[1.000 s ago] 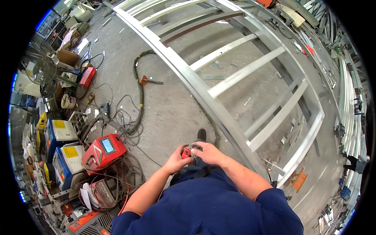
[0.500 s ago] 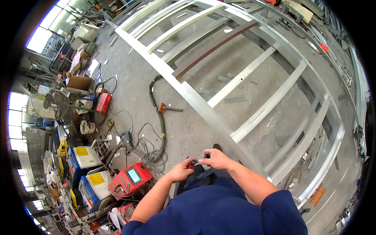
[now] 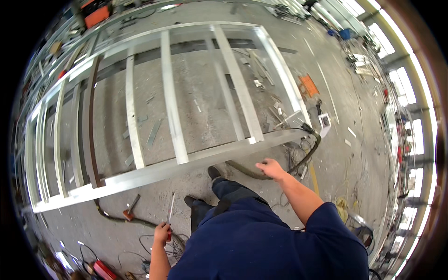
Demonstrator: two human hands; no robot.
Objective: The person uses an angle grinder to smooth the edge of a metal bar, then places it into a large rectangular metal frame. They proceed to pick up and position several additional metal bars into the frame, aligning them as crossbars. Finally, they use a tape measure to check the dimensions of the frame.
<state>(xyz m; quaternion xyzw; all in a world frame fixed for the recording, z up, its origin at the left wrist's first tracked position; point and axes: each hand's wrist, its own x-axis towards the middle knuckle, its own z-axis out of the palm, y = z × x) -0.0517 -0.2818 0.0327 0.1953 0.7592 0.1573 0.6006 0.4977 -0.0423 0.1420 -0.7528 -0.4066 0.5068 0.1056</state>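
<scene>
My left hand point(image 3: 161, 233) is closed round a red tape measure point(image 3: 169, 235), low at the left of my body. Its thin pale blade point(image 3: 171, 208) sticks out upward, over the floor. My right hand point(image 3: 272, 170) is held out in front to the right, fingers curled in, with nothing visible in it. It hovers above the floor near a thick dark cable point(image 3: 249, 173) and touches nothing I can see. Beyond both hands lies a large silver metal frame point(image 3: 210, 155) with several crossbars, one of them brown point(image 3: 92, 121).
A hammer point(image 3: 132, 208) lies on the floor left of my feet. Cable and a torch-like tool point(image 3: 308, 128) rest at the frame's near right corner, beside a white-and-black object point(image 3: 324, 122). An orange piece point(image 3: 308, 86) lies beyond. Metal offcuts point(image 3: 154, 132) are scattered inside the frame.
My view and body have turned to the right, along the frame. My hands, together before at my waist, are now wide apart. The tape blade now shows extended from my left hand.
</scene>
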